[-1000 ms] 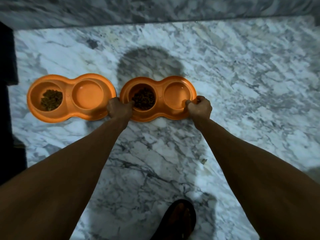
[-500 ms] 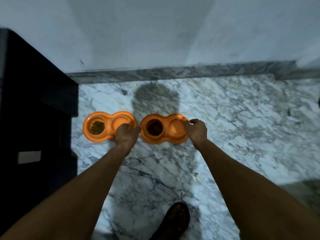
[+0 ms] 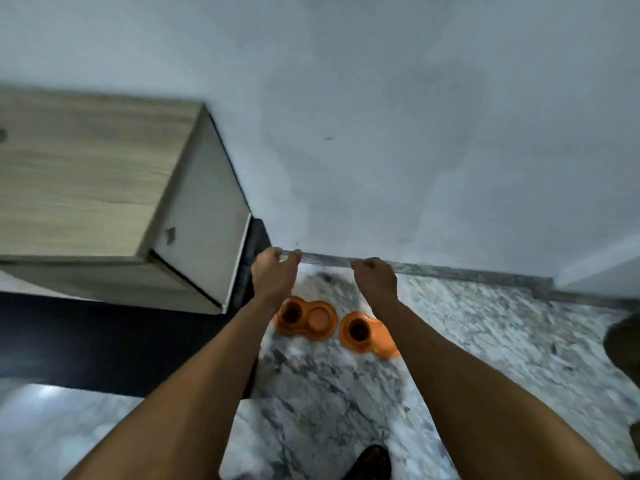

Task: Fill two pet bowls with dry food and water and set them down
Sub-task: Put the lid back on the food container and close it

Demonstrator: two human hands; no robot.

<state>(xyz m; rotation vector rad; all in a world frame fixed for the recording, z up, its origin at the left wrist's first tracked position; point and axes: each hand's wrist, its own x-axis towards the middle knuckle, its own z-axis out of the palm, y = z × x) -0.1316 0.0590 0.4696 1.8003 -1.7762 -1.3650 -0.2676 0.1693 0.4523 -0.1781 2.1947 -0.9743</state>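
Two orange double pet bowls stand side by side on the marble floor near the wall. The left bowl [image 3: 306,318] shows dark dry food in its left cup. The right bowl [image 3: 363,334] also holds dark food in its left cup, and my right forearm hides its right cup. My left hand [image 3: 273,275] and my right hand [image 3: 375,278] are raised well above the bowls, fingers loosely curled, holding nothing. Both hands are apart from the bowls. Whether the other cups hold water cannot be made out.
A wooden cabinet [image 3: 104,192] on a dark base stands at the left, close to the left bowl. The pale wall [image 3: 415,133] and a marble skirting [image 3: 450,270] lie just beyond the bowls. My shoe [image 3: 370,462] is at the bottom edge.
Both hands have let go of the right bowl and risen away from it. The view has pulled back and up, so the bowls look smaller and the cabinet top shows.
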